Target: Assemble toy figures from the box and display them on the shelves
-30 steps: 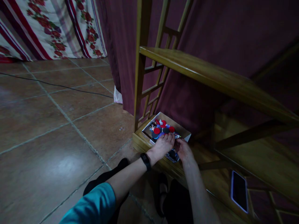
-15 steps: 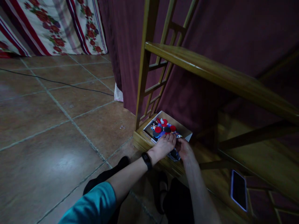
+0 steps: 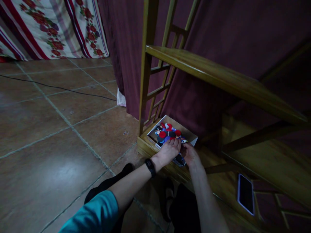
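A shallow cardboard box (image 3: 189,133) sits on the low wooden ledge. Inside it lie several small round pieces, such as a red disc (image 3: 162,134) and a dark disc (image 3: 160,139), mixed with small figures in white and other colours. My left hand (image 3: 170,149), with a black band at the wrist, is over the box's front edge, its fingers curled inward. Close beside it, my right hand (image 3: 190,154) has its fingers bent toward the left fingertips. Whatever they pinch is hidden or too small to name. Below the hands shows a dark, shiny item (image 3: 179,160) of unclear kind.
A wooden shelf board (image 3: 206,66) juts out above the box, beside a lattice frame (image 3: 161,89). A phone (image 3: 246,194) lies at the lower right. Dark red curtain (image 3: 131,64) hangs behind. A black cable (image 3: 60,88) crosses the tiled floor (image 3: 48,155).
The whole view has shifted slightly, so the box, shelf and phone appear a little further left. Both hands keep nearly the same place and pose at the box's front edge.
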The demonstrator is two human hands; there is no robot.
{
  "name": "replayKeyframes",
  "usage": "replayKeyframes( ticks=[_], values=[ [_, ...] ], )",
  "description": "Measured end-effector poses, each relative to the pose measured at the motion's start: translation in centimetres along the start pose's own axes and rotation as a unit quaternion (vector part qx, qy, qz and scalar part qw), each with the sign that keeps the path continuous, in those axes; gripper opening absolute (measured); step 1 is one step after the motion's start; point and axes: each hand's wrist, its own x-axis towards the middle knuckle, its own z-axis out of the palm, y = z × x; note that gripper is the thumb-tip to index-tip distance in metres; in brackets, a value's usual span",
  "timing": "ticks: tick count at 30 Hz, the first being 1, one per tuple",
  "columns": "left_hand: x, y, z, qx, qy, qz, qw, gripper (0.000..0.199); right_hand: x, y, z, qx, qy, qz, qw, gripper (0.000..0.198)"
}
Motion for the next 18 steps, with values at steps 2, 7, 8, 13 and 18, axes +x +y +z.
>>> replayKeyframes(
  ticks=[2,7,8,13,18],
  values=[
    [0.0,-0.1,0.0,-0.012,0.001,-0.003,1.000,0.042,0.1,0.1,-0.2,-0.006,-0.006,-0.015,1.000,0.024],
    [0.0,-0.9,-0.3,-0.093,-0.014,-0.050,0.994,0.035,0.1,0.4,-0.3,-0.023,-0.018,-0.042,0.999,0.020],
    [0.1,-1.1,-0.3,-0.117,-0.021,-0.067,0.991,0.032,0.1,0.5,-0.2,-0.024,-0.021,-0.046,0.998,0.021],
    [0.4,-1.8,0.1,-0.212,-0.050,-0.159,0.963,0.026,0.1,0.7,0.2,-0.018,-0.028,-0.076,0.997,0.018],
    [1.0,-2.2,0.6,-0.294,-0.021,-0.193,0.936,0.025,0.0,0.7,0.5,-0.013,-0.029,-0.080,0.996,0.015]
  ],
)
